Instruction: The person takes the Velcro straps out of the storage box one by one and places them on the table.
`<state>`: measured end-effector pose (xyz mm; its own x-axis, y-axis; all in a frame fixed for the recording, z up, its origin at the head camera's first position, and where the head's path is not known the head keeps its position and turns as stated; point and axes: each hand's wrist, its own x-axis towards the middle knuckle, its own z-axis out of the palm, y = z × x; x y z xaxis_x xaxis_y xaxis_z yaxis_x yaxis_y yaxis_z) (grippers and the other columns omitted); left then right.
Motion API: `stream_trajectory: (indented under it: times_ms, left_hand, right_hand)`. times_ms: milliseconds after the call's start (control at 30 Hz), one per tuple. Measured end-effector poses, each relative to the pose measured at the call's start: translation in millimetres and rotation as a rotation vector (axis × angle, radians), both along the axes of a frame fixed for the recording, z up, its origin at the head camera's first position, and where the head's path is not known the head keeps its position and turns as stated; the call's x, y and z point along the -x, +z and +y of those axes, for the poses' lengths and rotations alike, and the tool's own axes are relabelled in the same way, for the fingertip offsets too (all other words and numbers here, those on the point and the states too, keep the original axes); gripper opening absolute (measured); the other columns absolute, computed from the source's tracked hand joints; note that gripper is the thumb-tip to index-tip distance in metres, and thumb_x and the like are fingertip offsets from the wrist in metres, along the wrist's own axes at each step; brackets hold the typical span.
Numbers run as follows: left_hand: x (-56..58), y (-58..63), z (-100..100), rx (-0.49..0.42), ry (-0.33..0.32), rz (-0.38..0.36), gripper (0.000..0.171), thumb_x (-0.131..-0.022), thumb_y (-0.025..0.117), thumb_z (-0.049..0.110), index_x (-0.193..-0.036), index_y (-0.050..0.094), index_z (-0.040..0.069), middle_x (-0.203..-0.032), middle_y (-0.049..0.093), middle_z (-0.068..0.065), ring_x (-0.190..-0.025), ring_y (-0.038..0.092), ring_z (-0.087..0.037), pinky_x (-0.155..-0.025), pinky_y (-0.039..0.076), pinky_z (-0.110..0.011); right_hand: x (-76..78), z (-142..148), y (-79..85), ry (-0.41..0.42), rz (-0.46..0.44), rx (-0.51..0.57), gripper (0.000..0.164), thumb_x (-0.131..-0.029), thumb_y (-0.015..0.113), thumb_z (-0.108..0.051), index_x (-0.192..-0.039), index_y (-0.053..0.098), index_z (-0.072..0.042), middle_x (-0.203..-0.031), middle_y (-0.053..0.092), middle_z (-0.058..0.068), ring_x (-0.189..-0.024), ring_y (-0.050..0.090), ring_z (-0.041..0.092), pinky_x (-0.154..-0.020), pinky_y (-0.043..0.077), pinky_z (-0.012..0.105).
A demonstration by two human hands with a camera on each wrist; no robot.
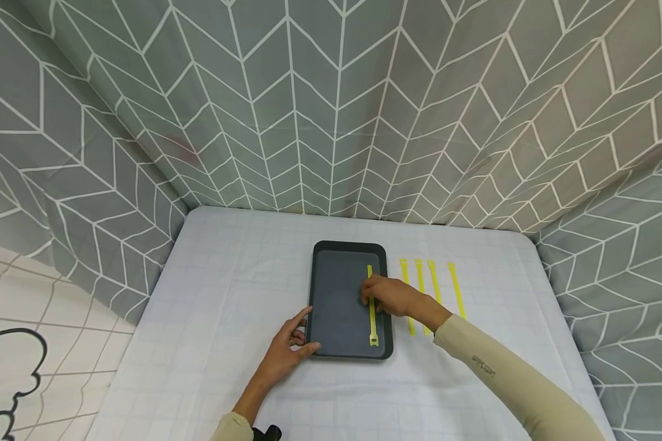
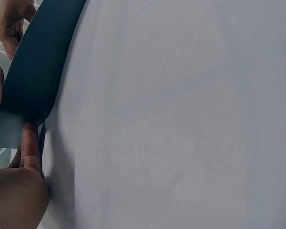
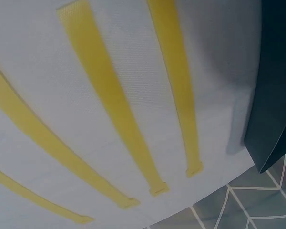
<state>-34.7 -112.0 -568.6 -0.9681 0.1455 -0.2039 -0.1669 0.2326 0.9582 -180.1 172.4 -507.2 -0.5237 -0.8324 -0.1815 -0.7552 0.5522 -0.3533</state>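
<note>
A dark grey rectangular tray (image 1: 336, 294) lies on the white-covered table. My left hand (image 1: 287, 352) holds its near left corner, thumb on the near rim and index finger along the left side; the left wrist view shows these fingers around the tray wall (image 2: 43, 57). Over the tray's right part, my right hand (image 1: 394, 296) pinches a yellow hook-and-loop cable tie (image 1: 372, 324) near its middle. The tie runs lengthwise, its slotted end towards me; the fingers cover part of it. The right wrist view does not show the right fingertips.
Several more yellow ties (image 1: 456, 288) lie side by side on the table (image 1: 232, 269) right of the tray, partly under the right forearm. The right wrist view shows these ties (image 3: 117, 100) flat, beside the tray's outer wall (image 3: 274, 86). A patterned grey curtain (image 1: 320, 122) hangs behind.
</note>
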Motion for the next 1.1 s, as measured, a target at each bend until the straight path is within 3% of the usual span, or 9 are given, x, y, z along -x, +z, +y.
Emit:
stream_trajectory:
  times_ms: [233, 433, 667, 1100]
  left_hand:
    - [-3.5, -2.2, 0.2, 0.000, -0.012, -0.012, 0.080, -0.085, 0.082, 0.020, -0.153, 0.041, 0.030, -0.132, 0.051, -0.010, -0.098, 0.049, -0.018, -0.089, 0.048, -0.028]
    - [-1.0, -3.7, 1.6, 0.008, -0.035, 0.027, 0.080, -0.085, 0.081, 0.022, -0.154, 0.041, 0.028, -0.132, 0.052, -0.010, -0.098, 0.050, -0.019, -0.089, 0.049, -0.030]
    - [1.0, -4.5, 0.3, 0.004, -0.012, 0.025, 0.080, -0.084, 0.082, 0.019, -0.152, 0.043, 0.029, -0.129, 0.053, -0.009, -0.096, 0.050, -0.017, -0.089, 0.048, -0.028]
    - [0.5, -3.6, -1.3, 0.020, -0.008, 0.018, 0.080, -0.084, 0.082, 0.020, -0.153, 0.043, 0.030, -0.130, 0.053, -0.009, -0.097, 0.050, -0.017, -0.089, 0.048, -0.029]
  right_hand:
    - [-3.3, 0.6, -7.9, 0.031, 0.042, -0.028, 0.035, -0.073, 0.084, 0.006, -0.099, 0.073, -0.013, -0.117, 0.062, 0.002, -0.110, 0.060, 0.020, -0.088, 0.054, 0.033]
    - [-1.8, 2.1, -10.7, 0.040, 0.080, -0.016, 0.034, -0.072, 0.082, 0.011, -0.092, 0.073, -0.015, -0.113, 0.062, 0.001, -0.106, 0.060, 0.019, -0.085, 0.054, 0.033]
    - [4.0, 1.1, -14.9, 0.089, 0.109, 0.041, 0.032, -0.071, 0.081, 0.011, -0.086, 0.071, -0.016, -0.101, 0.059, -0.002, -0.093, 0.057, 0.015, -0.076, 0.052, 0.029]
    - [6.3, -2.2, -14.2, 0.093, 0.121, 0.012, 0.026, -0.074, 0.082, 0.006, -0.081, 0.072, -0.017, -0.100, 0.057, -0.003, -0.091, 0.055, 0.013, -0.076, 0.052, 0.027]
